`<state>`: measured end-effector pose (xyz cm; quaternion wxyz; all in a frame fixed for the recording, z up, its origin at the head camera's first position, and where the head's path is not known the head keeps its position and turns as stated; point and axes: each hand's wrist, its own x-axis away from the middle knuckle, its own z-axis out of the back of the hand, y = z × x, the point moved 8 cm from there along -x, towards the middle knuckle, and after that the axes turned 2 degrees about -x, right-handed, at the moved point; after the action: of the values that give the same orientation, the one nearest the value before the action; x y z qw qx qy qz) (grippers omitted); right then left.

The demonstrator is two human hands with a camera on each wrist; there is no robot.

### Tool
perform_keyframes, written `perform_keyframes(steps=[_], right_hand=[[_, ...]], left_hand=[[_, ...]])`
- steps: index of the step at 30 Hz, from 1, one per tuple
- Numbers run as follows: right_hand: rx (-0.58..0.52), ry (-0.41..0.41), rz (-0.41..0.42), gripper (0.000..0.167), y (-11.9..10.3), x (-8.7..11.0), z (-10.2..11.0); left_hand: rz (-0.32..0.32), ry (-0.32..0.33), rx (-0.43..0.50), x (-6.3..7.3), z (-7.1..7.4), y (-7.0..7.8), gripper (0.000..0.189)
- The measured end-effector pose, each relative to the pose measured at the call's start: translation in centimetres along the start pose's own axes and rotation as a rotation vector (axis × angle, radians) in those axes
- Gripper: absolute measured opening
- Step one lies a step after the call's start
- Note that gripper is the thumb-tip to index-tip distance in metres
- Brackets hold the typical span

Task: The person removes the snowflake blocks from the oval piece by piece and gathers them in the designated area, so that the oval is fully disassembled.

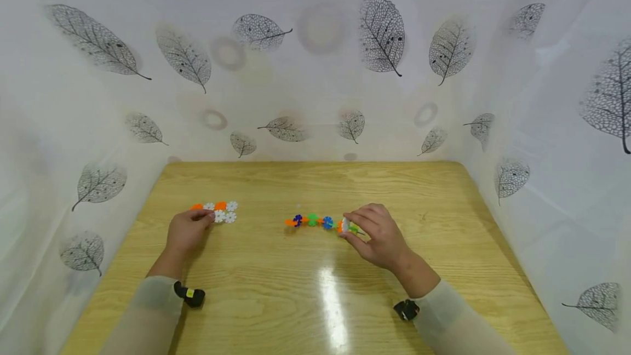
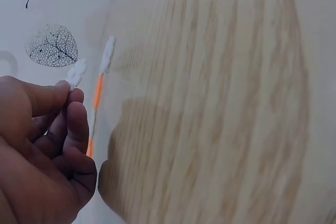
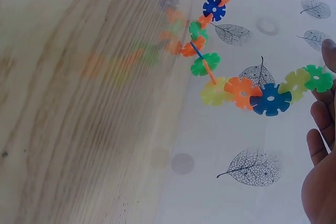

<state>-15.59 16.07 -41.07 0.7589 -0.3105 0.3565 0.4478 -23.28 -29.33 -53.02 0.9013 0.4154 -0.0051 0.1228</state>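
Note:
Between thumb and fingertip, my left hand [image 1: 187,232] pinches a white notched plastic disc [image 2: 77,71]. Close by lie several white and orange discs, an orange disc [image 1: 220,205] and a white disc [image 1: 231,217] among them. My right hand [image 1: 379,237] grips a white notched disc [image 1: 345,224] between thumb and fingers, at the chain of interlocked discs [image 1: 313,219]. In the right wrist view, a green disc [image 3: 318,78] at the chain's end is beside the fingers [image 3: 319,114]; the white disc does not show there.
The wooden table [image 1: 256,289] carries both groups of discs. A white sheet with grey leaf prints [image 1: 382,37] hangs at the back and along both sides. Each wrist wears a small black device, such as the left one [image 1: 192,296]. Light glares on the table's front middle.

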Motion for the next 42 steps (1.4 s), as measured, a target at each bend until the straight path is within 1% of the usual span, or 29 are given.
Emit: perform_keyframes(steps=[3, 7, 10, 14, 19, 27, 32, 38, 42], right_hand=[[-0.002, -0.004, 0.002, 0.038, 0.0, -0.1, 0.0], [0.000, -0.007, 0.004, 0.039, -0.1, -0.2, -0.1], [-0.002, -0.009, 0.007, 0.039, -0.2, -0.3, -0.1], [-0.007, -0.012, 0.010, 0.038, -0.2, -0.3, -0.2], [-0.005, -0.013, 0.010, 0.038, -0.2, -0.3, -0.3], [-0.013, -0.014, 0.014, 0.038, -0.4, -0.4, -0.4], [-0.007, -0.026, 0.023, 0.038, -0.4, -0.5, -0.6], [-0.006, -0.026, 0.026, 0.038, -0.5, -0.3, -0.7], [-0.006, -0.021, 0.026, 0.038, -0.6, -0.3, -0.7]], left_hand=[[0.000, -0.006, -0.021, -0.1, 0.0, -0.2, 0.043], [-0.017, -0.018, -0.051, -0.2, 0.0, -0.3, 0.043], [-0.032, -0.015, -0.081, -0.3, 0.0, -0.2, 0.041], [-0.029, -0.009, -0.128, -0.5, 0.2, -0.1, 0.041], [-0.027, -0.020, -0.183, -0.8, 0.3, 0.1, 0.043], [-0.043, -0.033, -0.226, -1.1, 0.4, 0.2, 0.041], [-0.034, -0.043, -0.246, -1.4, 0.3, 0.1, 0.042], [-0.022, -0.059, -0.289, -1.4, 0.2, -0.1, 0.043], [-0.016, -0.053, -0.285, -1.5, 0.1, -0.3, 0.042]])
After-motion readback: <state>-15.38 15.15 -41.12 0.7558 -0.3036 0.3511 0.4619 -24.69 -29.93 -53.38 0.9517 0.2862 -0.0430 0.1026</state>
